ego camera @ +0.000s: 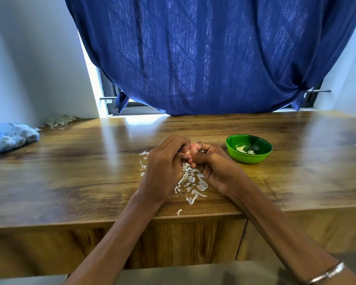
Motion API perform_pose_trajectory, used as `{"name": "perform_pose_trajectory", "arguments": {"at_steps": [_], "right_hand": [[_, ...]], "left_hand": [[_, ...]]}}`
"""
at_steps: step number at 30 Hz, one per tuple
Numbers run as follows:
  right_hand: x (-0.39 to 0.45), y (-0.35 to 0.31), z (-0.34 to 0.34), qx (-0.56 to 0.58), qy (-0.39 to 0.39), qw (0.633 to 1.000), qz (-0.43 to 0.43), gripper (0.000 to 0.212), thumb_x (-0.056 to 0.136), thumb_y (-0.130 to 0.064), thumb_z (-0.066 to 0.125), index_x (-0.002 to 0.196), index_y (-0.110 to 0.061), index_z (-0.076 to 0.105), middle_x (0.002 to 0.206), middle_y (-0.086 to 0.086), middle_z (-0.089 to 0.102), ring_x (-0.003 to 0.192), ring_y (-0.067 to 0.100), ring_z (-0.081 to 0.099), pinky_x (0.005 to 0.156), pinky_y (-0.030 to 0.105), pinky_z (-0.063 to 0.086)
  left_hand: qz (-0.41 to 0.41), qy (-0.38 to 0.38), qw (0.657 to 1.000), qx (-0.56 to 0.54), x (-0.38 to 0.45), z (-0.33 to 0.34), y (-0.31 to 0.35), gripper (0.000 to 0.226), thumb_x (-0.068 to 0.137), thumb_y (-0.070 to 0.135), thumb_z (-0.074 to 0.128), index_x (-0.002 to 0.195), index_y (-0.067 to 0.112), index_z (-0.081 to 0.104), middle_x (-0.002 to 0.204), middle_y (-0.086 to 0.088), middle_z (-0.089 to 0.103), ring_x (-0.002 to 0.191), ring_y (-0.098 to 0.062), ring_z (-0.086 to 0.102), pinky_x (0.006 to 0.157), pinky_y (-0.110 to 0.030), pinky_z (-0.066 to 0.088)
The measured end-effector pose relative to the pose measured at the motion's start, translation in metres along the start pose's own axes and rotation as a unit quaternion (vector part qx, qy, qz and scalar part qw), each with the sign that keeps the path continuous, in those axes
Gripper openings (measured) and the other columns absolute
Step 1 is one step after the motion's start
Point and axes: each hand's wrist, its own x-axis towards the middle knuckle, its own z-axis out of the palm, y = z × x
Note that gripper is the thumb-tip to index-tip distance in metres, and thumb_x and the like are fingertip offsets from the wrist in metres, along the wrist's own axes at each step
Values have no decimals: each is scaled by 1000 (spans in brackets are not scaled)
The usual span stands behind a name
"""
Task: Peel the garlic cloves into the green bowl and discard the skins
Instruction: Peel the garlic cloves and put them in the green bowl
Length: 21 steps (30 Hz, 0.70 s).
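My left hand [164, 163] and my right hand [212, 163] meet over the middle of the wooden table [80, 171], fingers curled together around a small pale garlic clove [187, 151] that is mostly hidden between them. A scatter of white garlic skins [190, 185] lies on the table directly under and in front of my hands. The green bowl [249, 156] stands just right of my right hand and holds a few peeled pale cloves [243, 149].
A blue plastic bag [10, 136] lies at the table's far left. A heap of dry skins [60, 120] sits in the back left corner. A dark blue curtain [203, 58] hangs over the window behind. The table's front edge runs just below my wrists.
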Motion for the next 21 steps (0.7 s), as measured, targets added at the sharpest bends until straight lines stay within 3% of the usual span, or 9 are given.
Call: {"name": "perform_pose_trajectory", "arguments": {"at_steps": [6, 10, 16, 19, 21], "right_hand": [[1, 1, 0, 32, -5, 999, 17, 28, 94, 12, 49, 78, -2, 66, 71, 9, 64, 62, 9, 60, 58, 15, 53], [-1, 0, 0, 52, -2, 998, 31, 24, 95, 11, 48, 82, -2, 64, 71, 8, 64, 60, 8, 60, 56, 14, 52], [-1, -1, 3, 162, 25, 985, 50, 18, 97, 8, 47, 90, -1, 60, 69, 8, 63, 56, 7, 61, 51, 12, 50], [-2, -3, 2, 163, 38, 986, 23, 14, 96, 6, 51, 89, -2, 61, 71, 10, 66, 58, 8, 64, 55, 13, 53], [-1, -3, 1, 141, 39, 989, 4, 9, 90, 4, 57, 89, -3, 62, 74, 11, 67, 62, 10, 65, 59, 14, 55]], "left_hand": [[15, 5, 1000, 0, -1, 1, 0, 34, 71, -24, 55, 96, -5, 67, 88, -10, 64, 80, -9, 53, 77, -2, 37], [22, 1, 1000, 6, -3, 3, -1, 29, 79, -10, 46, 99, -4, 68, 92, -9, 65, 82, -5, 50, 78, -2, 37], [61, 21, 998, -17, -4, 3, 6, 22, 82, -14, 44, 81, 1, 60, 86, -10, 58, 76, -13, 52, 69, -17, 43], [10, 50, 998, -48, -4, 4, 8, 28, 79, -24, 50, 79, 4, 56, 83, -3, 55, 76, -8, 50, 73, -11, 42], [-48, 66, 994, -68, -5, 6, 6, 23, 84, -20, 60, 89, 3, 59, 88, -3, 61, 77, -10, 59, 71, -18, 50]]}}
